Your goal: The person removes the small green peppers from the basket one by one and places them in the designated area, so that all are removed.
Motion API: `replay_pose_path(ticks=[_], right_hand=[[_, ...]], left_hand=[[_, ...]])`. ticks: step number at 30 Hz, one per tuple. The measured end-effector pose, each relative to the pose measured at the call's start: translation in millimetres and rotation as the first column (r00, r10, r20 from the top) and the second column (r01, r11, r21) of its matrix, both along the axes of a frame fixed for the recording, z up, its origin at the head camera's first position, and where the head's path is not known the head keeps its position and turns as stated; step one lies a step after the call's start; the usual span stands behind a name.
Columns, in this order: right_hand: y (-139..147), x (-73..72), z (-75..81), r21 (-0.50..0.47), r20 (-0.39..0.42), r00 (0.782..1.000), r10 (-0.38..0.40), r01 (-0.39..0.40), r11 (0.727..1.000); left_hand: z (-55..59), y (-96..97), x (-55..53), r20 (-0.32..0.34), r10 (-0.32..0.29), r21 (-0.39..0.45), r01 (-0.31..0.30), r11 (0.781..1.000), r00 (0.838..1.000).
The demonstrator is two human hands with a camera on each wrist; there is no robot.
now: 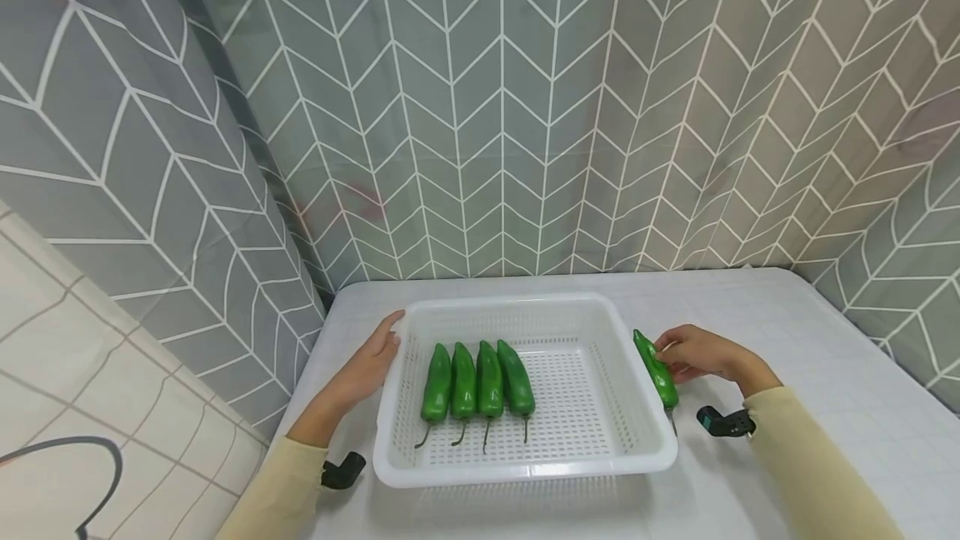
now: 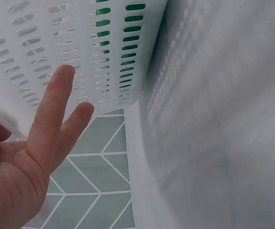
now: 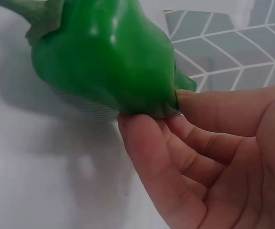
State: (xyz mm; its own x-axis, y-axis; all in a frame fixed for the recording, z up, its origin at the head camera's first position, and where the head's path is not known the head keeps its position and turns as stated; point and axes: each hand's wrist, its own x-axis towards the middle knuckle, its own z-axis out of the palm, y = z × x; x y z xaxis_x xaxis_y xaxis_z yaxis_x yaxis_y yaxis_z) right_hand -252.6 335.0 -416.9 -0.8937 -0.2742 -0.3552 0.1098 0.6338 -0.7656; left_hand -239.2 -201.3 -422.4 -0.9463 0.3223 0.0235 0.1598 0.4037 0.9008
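A white perforated plastic basket (image 1: 525, 469) holds several long green peppers (image 1: 490, 380) lying side by side in its left half, stems toward the front. At its left rim rests my left hand (image 1: 372, 362); in the left wrist view two fairly straight fingers (image 2: 51, 114) extend along the outer slotted wall. My right hand (image 1: 703, 354) pinches another green pepper (image 1: 657, 373) just outside the basket's right rim. The right wrist view shows thumb and fingers on the lower side of that pepper (image 3: 104, 57), away from its stem.
The basket stands on a table with a white cloth (image 1: 810, 315). Behind it hangs a grey curtain (image 1: 480, 148) with white chevron lines, continuing along both sides. A dark curved cable (image 1: 112, 473) shows at lower left. Black wrist cameras (image 1: 725, 422) sit beside both sleeves.
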Motion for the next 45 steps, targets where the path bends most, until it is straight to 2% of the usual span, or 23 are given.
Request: replay_pose_path(ticks=[7,11,17,24,40,45], right_hand=[[-2.4,-3.3,-12.3,0.03,-0.003,1.0,-0.027,0.027,0.999],[-2.8,-3.0,-11.2,0.076,-0.038,0.999,-0.021,0.024,0.997],[-1.7,-4.3,-3.5,0.095,-0.097,0.993,-0.062,0.072,0.993],[-4.3,-1.2,18.4,0.056,-0.179,0.982,-0.059,0.07,0.996],[-38.7,3.1,74.0,-0.018,-0.327,0.944,0.042,-0.051,0.999],[-56.0,3.7,89.8,-0.008,-0.361,0.928,0.09,-0.1,0.995]], left_hand=[[-0.5,-0.8,-1.3,-0.013,-0.008,-0.007,0.008,1.0,1.0],[-3.2,-0.7,-2.3,-0.001,-0.003,0.001,0.003,1.0,1.0],[-4.4,-0.4,-2.5,0.002,0.001,-0.008,-0.001,1.0,1.0],[-1.2,-0.8,-2.0,-0.003,-0.007,0.0,0.007,1.0,1.0],[-2.6,0.3,-3.5,0.003,-0.002,-0.014,0.002,1.0,1.0],[-3.1,-0.4,-3.9,0.002,0.004,-0.021,-0.004,1.0,1.0]])
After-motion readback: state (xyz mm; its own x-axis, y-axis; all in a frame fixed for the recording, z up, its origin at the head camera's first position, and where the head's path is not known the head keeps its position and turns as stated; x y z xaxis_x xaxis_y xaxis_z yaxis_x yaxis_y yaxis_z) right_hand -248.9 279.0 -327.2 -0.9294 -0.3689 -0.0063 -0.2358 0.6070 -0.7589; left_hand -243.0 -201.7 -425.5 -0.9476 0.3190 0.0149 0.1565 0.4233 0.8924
